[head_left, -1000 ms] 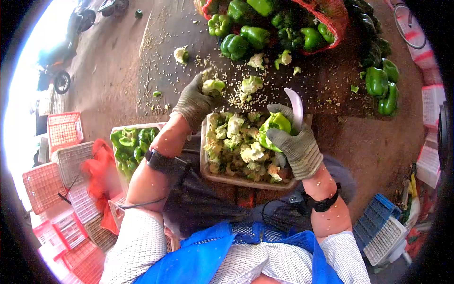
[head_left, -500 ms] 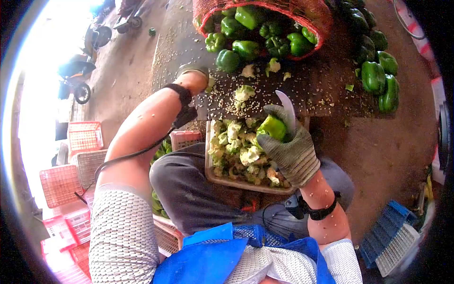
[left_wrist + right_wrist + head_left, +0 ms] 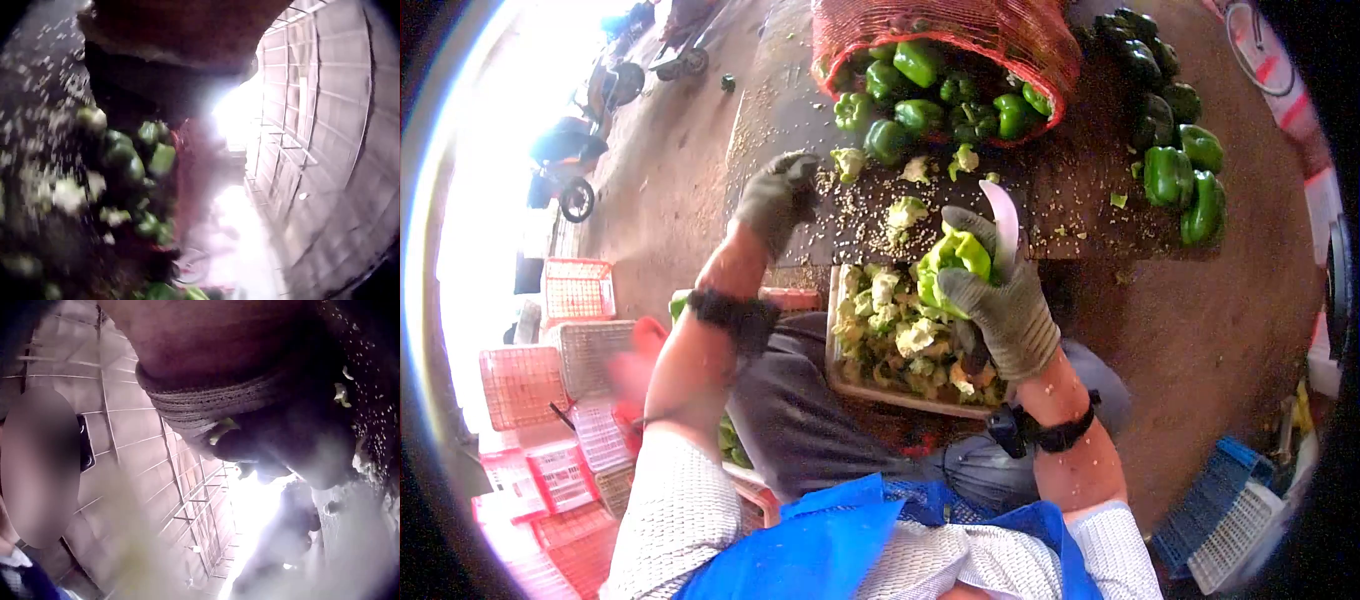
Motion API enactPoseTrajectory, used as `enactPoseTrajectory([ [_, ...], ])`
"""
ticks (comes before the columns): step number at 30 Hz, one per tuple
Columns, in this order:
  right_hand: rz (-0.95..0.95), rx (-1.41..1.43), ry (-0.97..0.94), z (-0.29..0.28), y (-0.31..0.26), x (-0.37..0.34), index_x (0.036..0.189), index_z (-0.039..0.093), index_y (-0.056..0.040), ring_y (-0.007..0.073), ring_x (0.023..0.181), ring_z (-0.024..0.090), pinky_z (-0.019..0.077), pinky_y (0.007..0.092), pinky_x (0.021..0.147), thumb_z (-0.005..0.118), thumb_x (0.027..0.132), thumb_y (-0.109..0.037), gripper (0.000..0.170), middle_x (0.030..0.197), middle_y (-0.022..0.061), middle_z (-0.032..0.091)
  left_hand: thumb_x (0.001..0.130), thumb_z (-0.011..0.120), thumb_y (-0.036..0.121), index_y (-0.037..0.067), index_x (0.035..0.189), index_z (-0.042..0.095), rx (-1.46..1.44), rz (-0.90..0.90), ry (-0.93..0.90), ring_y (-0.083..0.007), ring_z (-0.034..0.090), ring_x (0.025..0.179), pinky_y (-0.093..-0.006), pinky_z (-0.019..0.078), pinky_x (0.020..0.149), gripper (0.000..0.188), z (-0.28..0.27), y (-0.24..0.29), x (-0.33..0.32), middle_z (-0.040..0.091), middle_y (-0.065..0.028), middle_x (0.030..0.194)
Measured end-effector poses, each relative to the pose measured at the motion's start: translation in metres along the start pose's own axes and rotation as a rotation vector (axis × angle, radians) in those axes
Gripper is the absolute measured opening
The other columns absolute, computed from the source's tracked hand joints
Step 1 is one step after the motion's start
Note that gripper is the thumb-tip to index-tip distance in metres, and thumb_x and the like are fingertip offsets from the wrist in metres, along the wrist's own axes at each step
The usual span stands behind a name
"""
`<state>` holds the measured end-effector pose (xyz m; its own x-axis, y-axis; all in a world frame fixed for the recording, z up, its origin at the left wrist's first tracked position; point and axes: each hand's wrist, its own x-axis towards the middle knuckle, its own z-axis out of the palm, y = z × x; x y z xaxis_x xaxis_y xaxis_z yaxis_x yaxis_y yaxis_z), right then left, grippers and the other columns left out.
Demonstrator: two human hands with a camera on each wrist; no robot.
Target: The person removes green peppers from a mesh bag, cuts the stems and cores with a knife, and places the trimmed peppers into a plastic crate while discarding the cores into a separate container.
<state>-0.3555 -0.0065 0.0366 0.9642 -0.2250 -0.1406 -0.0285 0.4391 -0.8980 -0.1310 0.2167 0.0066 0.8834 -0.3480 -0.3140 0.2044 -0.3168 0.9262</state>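
Observation:
My gloved right hand (image 3: 1012,315) grips a light green bell pepper (image 3: 956,262) together with a knife, its pale curved blade (image 3: 1003,222) pointing up past the fingers. Both are over a tray (image 3: 834,350) heaped with pale pepper cores (image 3: 915,338). The left hand (image 3: 778,203), also gloved, is over the dark board's near left part, fingers loosely bent, with no object showing in it. Close to its fingertips lies a cut pepper core (image 3: 848,163). Another core (image 3: 905,214) sits among scattered seeds. In the right wrist view the glove cuff (image 3: 206,400) shows, the fingers in dark shadow.
A red mesh sack (image 3: 960,28) spills green peppers (image 3: 920,118) at the board's far side. More whole peppers (image 3: 1168,178) line the right. Plastic crates (image 3: 520,385) are stacked at left, with blue and white crates (image 3: 1208,510) at lower right. Motorbikes (image 3: 575,165) stand far left.
The left hand reached forward, then drew back; the core at its fingers earlier is no longer there. The right hand keeps hold of pepper and knife. The head view shifted slightly.

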Motion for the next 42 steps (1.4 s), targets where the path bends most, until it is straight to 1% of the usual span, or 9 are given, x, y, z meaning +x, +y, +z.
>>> enactPoseTrajectory([
  [6,0.142,-0.070,-0.106,0.029,0.013,-0.018,0.140,0.048,-0.0097,0.0115,0.100,0.058,0.0503,0.0265,0.087,0.069,0.085,-0.009,0.059,0.118,0.0041,0.059,0.101,0.052,0.032,0.011,0.120,0.058,-0.940,-0.427,-0.148,-0.0196,0.064,0.086,-0.0359,0.0559,0.079,0.029,0.073,-0.031,-0.152,0.066,-0.0036,0.101],
  [9,-0.039,-0.480,-0.239,0.053,0.034,-0.034,0.141,0.046,-0.0076,0.0196,0.116,0.056,0.0457,0.0303,0.099,0.070,0.084,-0.011,0.062,0.133,0.0095,0.056,0.100,0.053,0.035,0.010,0.117,0.057,-1.179,-0.028,-0.288,-0.0194,0.064,0.092,-0.0357,0.0541,0.084,0.031,0.090,-0.044,-0.165,0.066,-0.0051,0.103],
  [12,-0.143,-0.580,-0.437,0.086,0.041,-0.058,0.142,0.045,-0.0077,0.0227,0.123,0.053,0.0440,0.0325,0.103,0.074,0.082,-0.013,0.066,0.138,0.0129,0.054,0.100,0.053,0.035,0.010,0.114,0.057,-1.282,-0.215,-0.373,-0.0145,0.062,0.095,-0.0293,0.0511,0.086,0.030,0.056,-0.034,-0.220,0.066,-0.0034,0.103],
  [21,0.082,-0.710,-0.640,0.182,0.043,-0.102,0.146,0.035,-0.0027,0.0153,0.092,0.066,0.0520,0.0286,0.083,0.080,0.079,-0.034,0.087,0.112,0.0126,0.067,0.084,0.069,-0.001,0.010,0.125,0.050,-1.152,0.092,0.215,-0.0192,0.064,0.091,-0.0331,0.0578,0.077,0.046,-0.055,-0.057,-0.309,0.064,-0.0068,0.099],
  [25,0.169,-0.682,-0.519,0.170,0.053,-0.105,0.147,0.032,-0.0030,0.0092,0.068,0.063,0.0529,0.0255,0.066,0.075,0.084,-0.036,0.082,0.079,0.0045,0.068,0.077,0.077,0.002,0.007,0.114,0.064,-0.336,0.073,0.872,-0.0114,0.063,0.078,-0.0253,0.0534,0.067,0.039,-0.133,-0.162,-0.303,0.067,-0.0014,0.087],
  [29,0.254,-0.724,-0.403,0.164,0.056,-0.109,0.143,0.040,-0.0043,0.0080,0.056,0.054,0.0460,0.0223,0.054,0.071,0.090,-0.029,0.067,0.073,0.0016,0.064,0.076,0.077,0.017,0.006,0.119,0.064,0.402,0.041,1.087,-0.0282,0.060,0.107,-0.0353,0.0458,0.096,0.046,-0.179,-0.243,-0.292,0.064,-0.0143,0.118],
  [33,0.452,-0.636,-0.135,0.145,0.064,-0.110,0.126,0.060,-0.0029,0.0090,0.056,0.054,0.0422,0.0223,0.049,0.068,0.091,-0.017,0.039,0.075,0.0041,0.065,0.087,0.064,0.037,0.010,0.135,0.053,0.885,-0.006,1.048,-0.0365,0.035,0.137,-0.0477,0.0230,0.115,0.057,-0.180,-0.319,-0.223,0.049,-0.0166,0.142],
  [35,0.507,-0.581,-0.043,0.141,0.070,-0.102,0.125,0.060,-0.0004,0.0110,0.058,0.057,0.0440,0.0234,0.051,0.069,0.089,-0.016,0.040,0.080,0.0061,0.066,0.091,0.052,0.050,0.012,0.154,0.022,1.008,-0.263,0.903,-0.0402,0.015,0.146,-0.0547,0.0042,0.118,0.080,-0.157,-0.328,-0.203,0.026,-0.0178,0.157],
  [42,0.349,-0.575,-0.120,0.162,0.042,-0.082,0.137,0.047,-0.0037,0.0083,0.050,0.053,0.0395,0.0209,0.043,0.063,0.094,-0.019,0.048,0.078,0.0075,0.065,0.090,0.047,0.025,0.005,0.152,0.024,1.084,-0.314,0.620,-0.0395,0.016,0.146,-0.0484,0.0106,0.119,0.069,-0.161,-0.420,-0.185,0.022,-0.0226,0.156],
])
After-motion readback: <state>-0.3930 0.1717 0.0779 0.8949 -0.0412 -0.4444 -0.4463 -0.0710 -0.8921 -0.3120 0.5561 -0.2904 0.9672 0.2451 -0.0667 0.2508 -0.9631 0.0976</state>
